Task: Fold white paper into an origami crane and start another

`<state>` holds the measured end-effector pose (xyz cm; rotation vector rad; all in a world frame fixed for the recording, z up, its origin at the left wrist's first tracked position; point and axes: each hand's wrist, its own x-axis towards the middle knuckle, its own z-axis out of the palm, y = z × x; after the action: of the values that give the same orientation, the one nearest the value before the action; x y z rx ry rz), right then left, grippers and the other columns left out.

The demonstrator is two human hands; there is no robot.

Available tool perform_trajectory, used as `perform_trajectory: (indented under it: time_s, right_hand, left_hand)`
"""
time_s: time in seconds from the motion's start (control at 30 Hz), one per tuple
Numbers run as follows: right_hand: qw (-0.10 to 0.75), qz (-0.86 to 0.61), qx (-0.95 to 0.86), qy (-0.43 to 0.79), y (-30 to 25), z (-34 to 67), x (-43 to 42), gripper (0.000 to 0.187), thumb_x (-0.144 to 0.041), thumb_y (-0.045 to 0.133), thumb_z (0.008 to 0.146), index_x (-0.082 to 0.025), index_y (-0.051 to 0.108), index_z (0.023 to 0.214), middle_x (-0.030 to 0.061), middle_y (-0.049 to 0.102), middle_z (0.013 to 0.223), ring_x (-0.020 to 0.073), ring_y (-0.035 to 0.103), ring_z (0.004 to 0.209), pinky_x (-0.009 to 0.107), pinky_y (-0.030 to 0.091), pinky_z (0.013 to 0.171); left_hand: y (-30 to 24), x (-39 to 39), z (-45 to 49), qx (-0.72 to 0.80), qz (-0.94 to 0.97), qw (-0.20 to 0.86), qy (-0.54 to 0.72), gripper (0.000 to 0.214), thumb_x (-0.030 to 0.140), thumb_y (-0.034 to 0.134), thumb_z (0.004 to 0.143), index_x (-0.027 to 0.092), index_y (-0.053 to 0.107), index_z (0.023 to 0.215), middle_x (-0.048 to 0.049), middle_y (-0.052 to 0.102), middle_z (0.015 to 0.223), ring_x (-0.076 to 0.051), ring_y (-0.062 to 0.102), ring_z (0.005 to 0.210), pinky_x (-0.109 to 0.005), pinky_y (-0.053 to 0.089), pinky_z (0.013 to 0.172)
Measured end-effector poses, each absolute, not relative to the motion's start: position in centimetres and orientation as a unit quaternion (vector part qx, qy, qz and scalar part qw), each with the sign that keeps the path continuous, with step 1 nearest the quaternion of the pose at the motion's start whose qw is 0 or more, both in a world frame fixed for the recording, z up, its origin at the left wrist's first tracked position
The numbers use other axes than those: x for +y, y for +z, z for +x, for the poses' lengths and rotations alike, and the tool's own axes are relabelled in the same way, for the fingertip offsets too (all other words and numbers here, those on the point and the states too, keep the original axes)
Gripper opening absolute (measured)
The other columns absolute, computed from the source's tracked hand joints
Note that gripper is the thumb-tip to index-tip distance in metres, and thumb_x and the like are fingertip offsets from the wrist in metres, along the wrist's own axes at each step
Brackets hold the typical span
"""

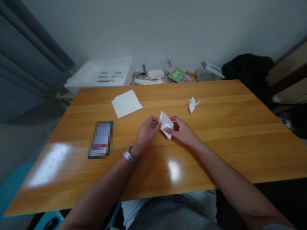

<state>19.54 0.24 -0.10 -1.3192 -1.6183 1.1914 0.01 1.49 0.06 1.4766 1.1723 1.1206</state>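
Note:
A white piece of folded paper (pixel 166 122), roughly diamond-shaped with creases across it, is held between my two hands above the middle of the table. My left hand (pixel 149 128) pinches its left corner between thumb and fingers; a metal watch is on that wrist. On the opposite side, my right hand (pixel 180 129) grips the lower right part, thumb on top and fingers behind. Beyond my right hand stands a small white paper crane (pixel 192 104). A short stack of white paper sheets (pixel 127 104) lies flat farther back on the left.
A phone (pixel 101 139), its screen pixelated, lies left of my left arm on the wooden table (pixel 240 134). Past the far edge are a white plastic tray (pixel 107 72), a green booklet (pixel 181 75) and a black cloth-like heap (pixel 247 68). Blue chair parts show at lower left.

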Motion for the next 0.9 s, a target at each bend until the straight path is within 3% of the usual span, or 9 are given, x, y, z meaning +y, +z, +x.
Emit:
perform_trajectory:
  time_s: [0.17,0.4,0.53,0.7,0.9]
  right_hand:
    - [0.371,-0.530,-0.638,0.417,-0.6,19.8,0.6,0.035,-0.034,0.072,0.084,-0.022,0.062,0.115,0.0025,0.073,0.092,0.0205,0.068,0.079,0.033,0.055,0.073]
    - [0.357,-0.501,-0.686,0.388,0.7,20.2,0.4,0.038,-0.022,0.060,0.090,-0.021,0.069,0.127,0.0075,0.074,0.126,0.0239,0.070,0.111,0.040,0.052,0.100]
    - [0.339,-0.503,-0.701,0.376,0.8,20.3,0.3,0.042,-0.019,0.058,0.089,-0.022,0.071,0.129,0.0071,0.071,0.132,0.0243,0.068,0.120,0.042,0.049,0.108]
    - [0.330,-0.501,-0.716,0.357,0.5,20.3,0.4,0.043,-0.016,0.057,0.088,-0.021,0.072,0.128,0.0076,0.072,0.131,0.0232,0.069,0.119,0.040,0.049,0.108]
    - [0.327,-0.532,-0.704,0.338,0.0,20.2,0.7,0.029,-0.026,0.059,0.093,-0.020,0.077,0.115,0.0079,0.078,0.118,0.0237,0.073,0.107,0.036,0.054,0.096]
  left_hand:
    - [-0.1,1.3,0.2,0.471,0.607,0.477,0.427,0.016,0.029,0.068,0.087,0.018,0.056,0.087,-0.0019,0.070,0.082,-0.015,0.071,0.075,-0.024,0.056,0.066]
    - [0.1,1.1,0.1,0.446,0.610,0.482,0.443,0.033,0.033,0.072,0.087,0.017,0.057,0.113,-0.0077,0.073,0.106,-0.018,0.074,0.089,-0.026,0.061,0.073]
    - [0.4,1.1,-0.3,0.456,0.664,0.422,0.417,0.021,0.032,0.067,0.091,0.018,0.066,0.106,-0.0057,0.073,0.105,-0.016,0.072,0.088,-0.024,0.059,0.073]
    - [0.3,1.3,-0.5,0.467,0.688,0.396,0.390,0.010,0.026,0.065,0.091,0.018,0.069,0.096,-0.0035,0.075,0.095,-0.016,0.072,0.089,-0.024,0.058,0.075]
    - [0.2,1.3,-0.2,0.476,0.680,0.401,0.388,0.008,0.023,0.065,0.090,0.018,0.068,0.095,-0.0032,0.075,0.093,-0.016,0.072,0.087,-0.023,0.058,0.073]
